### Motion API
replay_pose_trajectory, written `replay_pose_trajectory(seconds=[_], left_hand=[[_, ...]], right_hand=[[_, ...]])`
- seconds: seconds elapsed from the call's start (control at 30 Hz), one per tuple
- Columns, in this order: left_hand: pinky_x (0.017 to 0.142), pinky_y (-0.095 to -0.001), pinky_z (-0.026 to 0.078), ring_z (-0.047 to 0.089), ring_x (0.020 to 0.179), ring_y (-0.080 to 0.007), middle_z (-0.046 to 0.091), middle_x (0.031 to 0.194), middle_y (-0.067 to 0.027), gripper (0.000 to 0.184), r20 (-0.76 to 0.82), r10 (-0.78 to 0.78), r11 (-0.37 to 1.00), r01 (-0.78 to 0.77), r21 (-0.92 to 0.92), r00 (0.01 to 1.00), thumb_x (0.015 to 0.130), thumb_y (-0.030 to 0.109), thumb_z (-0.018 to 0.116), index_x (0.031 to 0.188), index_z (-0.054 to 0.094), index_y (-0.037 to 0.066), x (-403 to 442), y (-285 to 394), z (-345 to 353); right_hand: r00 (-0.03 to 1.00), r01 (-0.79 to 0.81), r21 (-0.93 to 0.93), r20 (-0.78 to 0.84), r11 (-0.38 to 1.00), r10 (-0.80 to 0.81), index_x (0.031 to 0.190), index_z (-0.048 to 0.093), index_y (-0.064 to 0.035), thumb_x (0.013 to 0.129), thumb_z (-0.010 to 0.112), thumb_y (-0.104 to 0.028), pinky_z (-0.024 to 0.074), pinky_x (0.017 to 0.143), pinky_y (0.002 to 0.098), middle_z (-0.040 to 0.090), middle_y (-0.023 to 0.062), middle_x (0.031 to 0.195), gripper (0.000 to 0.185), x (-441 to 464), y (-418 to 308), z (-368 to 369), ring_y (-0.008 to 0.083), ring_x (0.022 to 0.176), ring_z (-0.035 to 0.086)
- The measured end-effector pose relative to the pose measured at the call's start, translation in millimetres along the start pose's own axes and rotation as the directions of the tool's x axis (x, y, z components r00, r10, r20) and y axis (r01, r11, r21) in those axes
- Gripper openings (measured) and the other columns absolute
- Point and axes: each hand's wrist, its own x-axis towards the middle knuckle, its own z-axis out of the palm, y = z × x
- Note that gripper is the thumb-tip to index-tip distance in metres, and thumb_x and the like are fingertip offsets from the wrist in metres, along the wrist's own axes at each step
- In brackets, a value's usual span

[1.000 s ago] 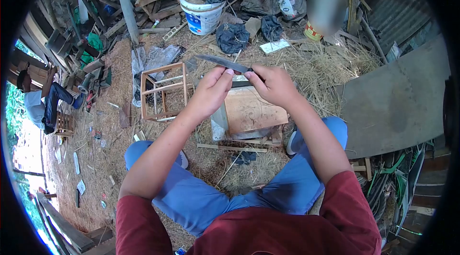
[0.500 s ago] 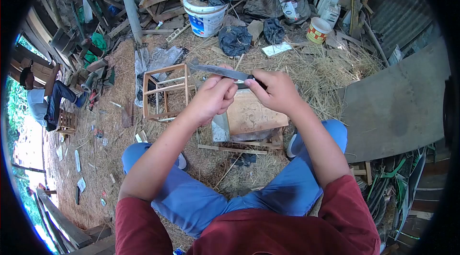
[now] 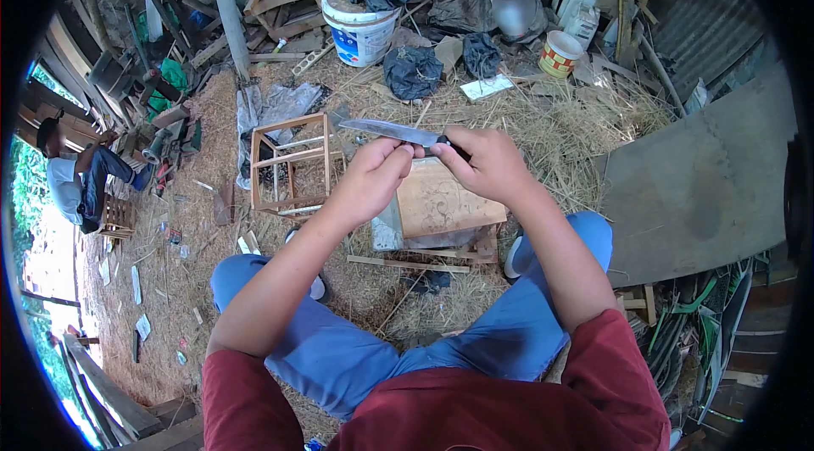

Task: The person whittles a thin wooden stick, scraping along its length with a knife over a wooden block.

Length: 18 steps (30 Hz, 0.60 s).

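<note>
In front of me a knife (image 3: 386, 128) with a black handle points its blade to the left. My right hand (image 3: 485, 164) is wrapped round the handle. Just below the blade, my left hand (image 3: 375, 175) is closed with thumb and fingers pressed together near the blade's base; whatever it pinches is too small or hidden to make out. Beneath both hands, between my knees, sits a low stand with a pale wooden board (image 3: 449, 205) on top. To its left stands an open frame of wooden strips (image 3: 292, 164).
Straw and shavings cover the ground. A white bucket (image 3: 360, 34), black plastic bags (image 3: 412, 72) and a checkered pot (image 3: 560, 54) stand at the back. A large grey sheet (image 3: 695, 188) leans at right. Another person (image 3: 76, 167) sits at far left.
The left hand has turned and lowered slightly, its fingers now pinched below the blade. More of the blade shows, tilted a little differently. The seated person's arm has shifted.
</note>
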Motion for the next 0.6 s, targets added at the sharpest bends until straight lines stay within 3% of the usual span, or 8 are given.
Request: replay_pose_trajectory(seconds=[0.07,0.17,0.27,0.33,0.37,0.43,0.57,0.6], left_hand=[[0.064,-0.0255,0.041,0.044,0.068,-0.0066,0.052,0.075,0.0021,0.031,0.004,0.008,1.0,-0.008,0.0,1.0,0.107,0.023,0.046,0.108,0.064,-0.002,-3,0,1],[0.074,-0.0312,0.049,0.057,0.077,-0.013,0.064,0.083,-0.0056,0.038,-0.011,0.13,0.975,-0.125,0.182,0.992,0.109,0.029,0.046,0.112,0.064,-0.004,-8,1,4],[0.084,-0.0374,0.051,0.067,0.091,-0.0244,0.071,0.097,-0.0155,0.043,-0.001,0.194,0.931,-0.184,0.317,0.981,0.11,0.034,0.045,0.112,0.065,-0.004,-13,0,4],[0.067,-0.0299,0.045,0.051,0.069,-0.0128,0.055,0.077,-0.0013,0.045,-0.015,0.308,0.842,-0.265,0.47,0.951,0.11,0.038,0.045,0.104,0.065,-0.002,-14,-5,4],[0.067,-0.0299,0.045,0.051,0.069,-0.0128,0.055,0.077,-0.0013,0.045,-0.017,0.309,0.842,-0.266,0.47,0.951,0.11,0.038,0.045,0.104,0.065,-0.002,-13,-7,2],[0.071,-0.0347,0.048,0.056,0.073,-0.0187,0.062,0.08,-0.0088,0.046,-0.029,0.417,0.762,-0.332,0.556,0.908,0.11,0.038,0.045,0.101,0.065,-0.003,-14,-8,1],[0.072,-0.0369,0.049,0.06,0.075,-0.0218,0.065,0.082,-0.0142,0.045,-0.082,0.341,0.788,-0.237,0.569,0.936,0.109,0.037,0.046,0.099,0.064,-0.002,-18,1,6],[0.07,-0.0405,0.05,0.063,0.075,-0.0315,0.066,0.081,-0.0187,0.044,-0.112,0.372,0.778,-0.244,0.579,0.922,0.108,0.035,0.048,0.096,0.065,-0.004,-16,0,7]], right_hand=[[1.0,0.003,0.016,-0.001,1.0,-0.003,0.082,0.063,-0.0075,0.096,0.063,-0.037,0.0487,0.057,0.0478,0.065,0.0178,0.07,0.033,-1,0,0,0.0403,0.066,0.064],[1.0,0.016,0.041,0.006,0.999,-0.016,0.081,0.062,-0.007,0.096,0.063,-0.037,0.0479,0.056,0.0474,0.064,0.0173,0.069,0.033,-1,0,-3,0.04,0.065,0.064],[0.999,0.042,0.041,0.014,0.998,-0.043,0.08,0.061,-0.0065,0.096,0.064,-0.037,0.0472,0.056,0.0471,0.063,0.0167,0.068,0.034,-1,-1,-4,0.0397,0.065,0.063],[0.998,0.057,0.036,0.013,0.998,-0.058,0.079,0.061,-0.0062,0.096,0.064,-0.037,0.0469,0.056,0.0471,0.062,0.0164,0.068,0.035,-2,-3,-4,0.0397,0.065,0.063],[0.998,0.069,0.02,0.0,0.997,-0.069,0.078,0.06,-0.0064,0.095,0.065,-0.038,0.0468,0.055,0.0468,0.062,0.0159,0.067,0.036,-2,-4,-4,0.039,0.064,0.063],[0.997,0.081,0.004,-0.01,0.997,-0.081,0.077,0.06,-0.0066,0.094,0.066,-0.039,0.0467,0.054,0.0465,0.062,0.0155,0.067,0.037,-2,-5,-2,0.0384,0.063,0.063],[0.987,0.108,-0.083,-0.111,0.991,-0.117,0.073,0.058,-0.0077,0.092,0.069,-0.04,0.0458,0.05,0.0442,0.062,0.0132,0.065,0.039,-1,-6,4,0.0356,0.059,0.062],[0.979,0.123,-0.099,-0.151,0.987,-0.137,0.072,0.058,-0.008,0.092,0.07,-0.04,0.0455,0.049,0.0434,0.061,0.0124,0.064,0.04,-1,-6,6,0.0346,0.057,0.062]])
